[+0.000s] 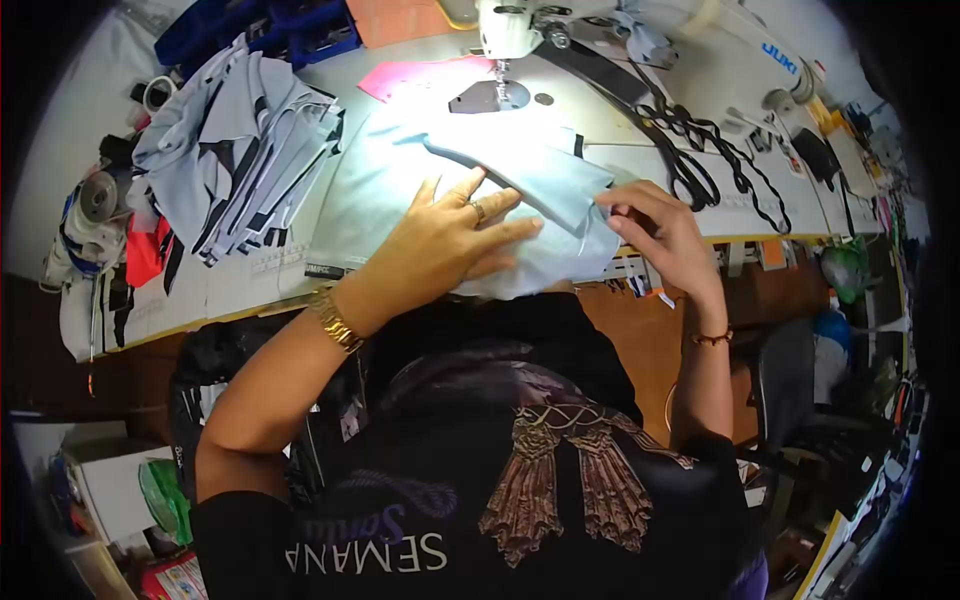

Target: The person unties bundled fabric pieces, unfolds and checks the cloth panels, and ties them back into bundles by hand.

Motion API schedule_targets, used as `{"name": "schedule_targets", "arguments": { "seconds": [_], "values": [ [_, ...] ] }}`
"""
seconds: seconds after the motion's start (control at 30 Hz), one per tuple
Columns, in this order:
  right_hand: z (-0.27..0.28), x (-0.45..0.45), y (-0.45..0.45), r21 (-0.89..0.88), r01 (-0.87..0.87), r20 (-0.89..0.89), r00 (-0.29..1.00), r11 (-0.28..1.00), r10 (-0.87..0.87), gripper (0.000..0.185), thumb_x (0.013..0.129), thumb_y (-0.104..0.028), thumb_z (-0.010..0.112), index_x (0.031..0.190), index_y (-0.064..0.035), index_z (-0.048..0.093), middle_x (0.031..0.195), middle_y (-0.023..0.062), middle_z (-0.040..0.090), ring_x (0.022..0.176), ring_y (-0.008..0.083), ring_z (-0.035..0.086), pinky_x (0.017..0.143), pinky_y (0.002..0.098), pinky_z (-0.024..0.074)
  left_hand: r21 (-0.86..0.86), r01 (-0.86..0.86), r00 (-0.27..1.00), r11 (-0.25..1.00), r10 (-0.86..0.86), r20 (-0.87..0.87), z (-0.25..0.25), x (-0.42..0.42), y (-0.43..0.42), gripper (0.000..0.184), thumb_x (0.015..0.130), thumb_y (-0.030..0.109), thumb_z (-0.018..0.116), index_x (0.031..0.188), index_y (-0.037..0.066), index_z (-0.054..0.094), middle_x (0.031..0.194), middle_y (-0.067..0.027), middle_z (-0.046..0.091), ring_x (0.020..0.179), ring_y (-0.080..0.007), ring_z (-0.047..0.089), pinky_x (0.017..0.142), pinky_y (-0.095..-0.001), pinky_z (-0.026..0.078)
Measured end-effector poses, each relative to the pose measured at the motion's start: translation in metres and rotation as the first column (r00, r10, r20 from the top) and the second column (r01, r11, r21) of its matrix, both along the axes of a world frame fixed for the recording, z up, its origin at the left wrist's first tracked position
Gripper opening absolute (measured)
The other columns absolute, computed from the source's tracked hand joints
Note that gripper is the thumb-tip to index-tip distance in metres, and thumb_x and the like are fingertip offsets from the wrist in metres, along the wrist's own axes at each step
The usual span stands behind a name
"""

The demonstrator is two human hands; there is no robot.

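A pale grey-blue piece of fabric (365, 210) lies on the sewing table in front of me, partly folded over and washed out by the lamp light. My left hand (455, 230) rests on it with the fingers spread and wears a ring and a gold watch at the wrist. At the fabric's right edge, the thumb and fingers of my right hand (655, 230) pinch a folded corner. Behind the fabric stands the sewing machine's head (507, 30), with its needle area over the metal plate (490, 97).
A heap of grey cut pieces (245, 150) lies to the left, beside thread spools (98, 197). Pink fabric (430, 78) lies near the needle. Black scissors (685, 165) and black cord (745, 170) are at the right. A blue tray (260, 35) stands at the back.
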State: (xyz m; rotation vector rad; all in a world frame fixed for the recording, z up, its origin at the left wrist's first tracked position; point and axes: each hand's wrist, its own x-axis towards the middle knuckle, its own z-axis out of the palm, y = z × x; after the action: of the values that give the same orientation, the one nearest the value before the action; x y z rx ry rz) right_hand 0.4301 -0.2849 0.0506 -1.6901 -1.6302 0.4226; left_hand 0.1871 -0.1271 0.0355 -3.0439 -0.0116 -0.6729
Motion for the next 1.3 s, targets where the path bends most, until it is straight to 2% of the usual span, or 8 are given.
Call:
{"name": "schedule_targets", "arguments": {
  "seconds": [0.3,0.5,0.7,0.8,0.87,0.93,1.2,1.3],
  "values": [
    [-0.025,-0.003,0.004,0.169,0.241,-0.385,0.909,0.956,-0.161,0.027,0.087,-0.014,0.069,0.111,-0.0036,0.067,0.090,0.0021,0.060,0.077,0.0085,0.049,0.068,0.0237,0.0440,-0.448,-0.181,0.964,0.875,0.249,0.097,-0.008,0.029,0.017,0.013,0.088,0.009,0.059,0.099,0.005,0.052,0.093,-0.0133,0.060,0.090,-0.0370,0.059,0.076,-0.0402,0.046],
    [-0.009,-0.015,0.035,0.066,0.129,0.090,0.987,0.989,-0.134,0.032,0.084,-0.007,0.069,0.114,-0.0025,0.062,0.085,-0.0018,0.058,0.064,0.0061,0.044,0.057,0.0206,0.0395,-0.241,-0.093,0.983,0.966,0.127,0.129,0.000,0.022,-0.015,0.055,0.084,0.033,0.069,0.127,0.006,0.048,0.122,-0.0148,0.057,0.112,-0.0371,0.053,0.096,-0.0452,0.038],
    [0.047,-0.067,0.078,0.392,-0.146,-0.602,0.705,0.908,0.374,0.009,0.092,0.001,0.058,0.101,0.0025,0.056,0.091,0.0122,0.067,0.086,0.0204,0.068,0.073,0.0287,0.0541,-0.357,-0.274,0.931,0.893,0.340,0.136,-0.019,0.032,0.001,0.050,0.085,0.029,0.063,0.125,0.001,0.055,0.106,-0.0201,0.064,0.101,-0.0402,0.060,0.087,-0.0445,0.047],
    [0.053,-0.059,0.078,0.462,-0.097,-0.478,0.810,0.882,0.340,0.020,0.093,-0.004,0.060,0.112,0.0029,0.057,0.102,0.0135,0.067,0.092,0.0208,0.068,0.081,0.0305,0.0540,-0.817,-0.230,0.835,0.529,0.539,0.114,0.021,0.008,0.027,0.027,0.096,0.014,0.048,0.116,-0.001,0.060,0.098,-0.0134,0.068,0.085,-0.0166,0.063,0.076,-0.0317,0.050],
    [0.042,-0.029,0.057,0.282,0.052,-0.106,0.994,0.958,-0.023,0.033,0.092,-0.013,0.064,0.119,0.0026,0.057,0.105,0.0096,0.066,0.094,0.0178,0.066,0.082,0.0303,0.0527,-0.688,-0.152,0.872,0.709,0.425,0.245,0.028,-0.015,0.041,0.031,0.093,0.025,0.052,0.114,0.004,0.061,0.091,-0.0186,0.067,0.081,-0.0273,0.066,0.074,-0.0367,0.050],
    [0.013,-0.005,0.037,0.303,0.125,0.482,0.835,0.945,-0.265,0.035,0.086,-0.021,0.071,0.112,0.0008,0.061,0.107,0.0123,0.061,0.098,0.0265,0.059,0.084,0.0336,0.0470,-0.707,-0.167,0.935,0.687,0.338,0.107,0.036,-0.026,0.021,0.032,0.092,0.025,0.057,0.116,0.005,0.060,0.099,-0.0168,0.067,0.088,-0.0274,0.065,0.078,-0.0368,0.049],
    [-0.002,-0.035,0.019,0.148,0.227,0.267,0.928,0.963,-0.260,0.020,0.087,-0.017,0.068,0.087,0.0005,0.058,0.087,0.0096,0.058,0.075,0.0250,0.055,0.070,0.0333,0.0448,-0.111,-0.237,0.958,0.965,0.251,0.137,-0.007,0.022,-0.034,0.086,0.067,0.056,0.076,0.131,0.005,0.049,0.129,-0.0137,0.051,0.109,-0.0365,0.053,0.090,-0.0464,0.041],
    [0.024,-0.056,0.031,0.013,0.165,-0.146,0.976,0.986,-0.161,0.012,0.093,-0.010,0.060,0.095,0.0018,0.060,0.085,0.0060,0.063,0.070,0.0152,0.055,0.066,0.0277,0.0446,-0.325,-0.229,0.922,0.917,0.312,0.231,-0.009,0.030,-0.032,0.087,0.063,0.055,0.077,0.131,0.008,0.048,0.122,-0.0142,0.053,0.108,-0.0351,0.054,0.088,-0.0496,0.041]
  ]
}}
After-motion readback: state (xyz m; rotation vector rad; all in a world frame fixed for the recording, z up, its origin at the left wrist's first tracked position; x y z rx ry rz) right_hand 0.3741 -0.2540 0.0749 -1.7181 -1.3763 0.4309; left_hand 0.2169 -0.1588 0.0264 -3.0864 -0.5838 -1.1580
